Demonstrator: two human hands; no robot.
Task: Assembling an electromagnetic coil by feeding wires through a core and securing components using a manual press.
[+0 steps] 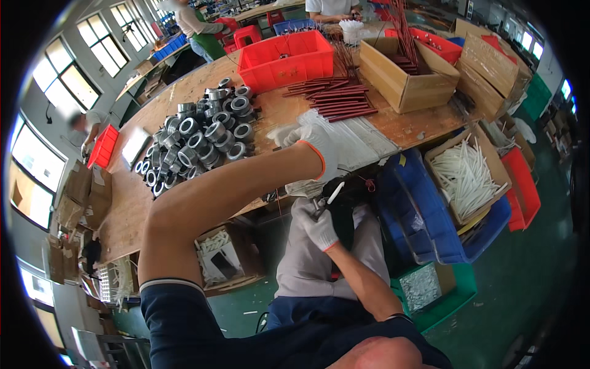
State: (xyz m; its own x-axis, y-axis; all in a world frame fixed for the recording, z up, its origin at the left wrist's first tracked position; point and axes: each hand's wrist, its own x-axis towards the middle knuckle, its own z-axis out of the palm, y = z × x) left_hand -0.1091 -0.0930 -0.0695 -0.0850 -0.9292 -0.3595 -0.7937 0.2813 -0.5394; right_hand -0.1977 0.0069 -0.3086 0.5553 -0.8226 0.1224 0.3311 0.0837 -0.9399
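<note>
White tube (335, 193) juts, with a small metal piece (319, 202), from the right hand (317, 226), gloved fingers curled around them, above the lap (303, 270) beside the table (424, 130). The gloved left hand (312, 142) reaches over clear plastic bags (364, 144); its opening cannot be told.

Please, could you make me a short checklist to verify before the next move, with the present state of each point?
1. Both hands gloved: ok, the left hand and the right hand.
2. Right hand holding something: ok, a small dark piece; a white stick shows beside it.
3. Left hand's grip: cannot tell, its fingers blend with the clear plastic.
4. Metal rings sorted in rows: not ok, they are heaped loosely.
5. Dark red rods on the table: ok, lying beyond the left hand.
</note>
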